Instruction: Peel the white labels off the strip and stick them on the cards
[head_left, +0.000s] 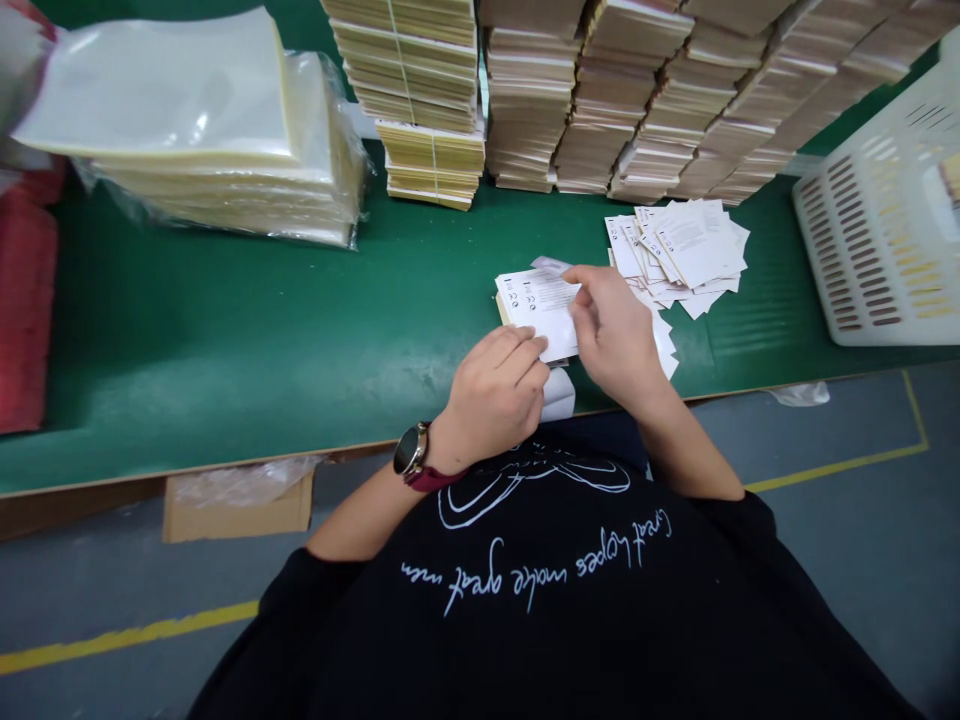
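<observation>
A small stack of white printed cards (551, 310) lies on the green tabletop in front of me. My left hand (501, 385) grips its near left side, fingers curled over the edge. At the stack's right side is my right hand (616, 330), its thumb and index finger bent around the edge of the top card. Just to the right, a loose, fanned pile of similar cards (694, 245) spreads out, some partly behind my right hand. A white curled piece of paper (558, 394) shows below the stack at the table's edge.
Tall stacks of paper pieces (532, 110) line the back, beside string-tied yellowish bundles (435, 160). Plastic-wrapped sheets (225, 130) sit at the left, near red material (26, 300). A white slotted basket (870, 240) stands right. Under the table is a cardboard box (240, 508).
</observation>
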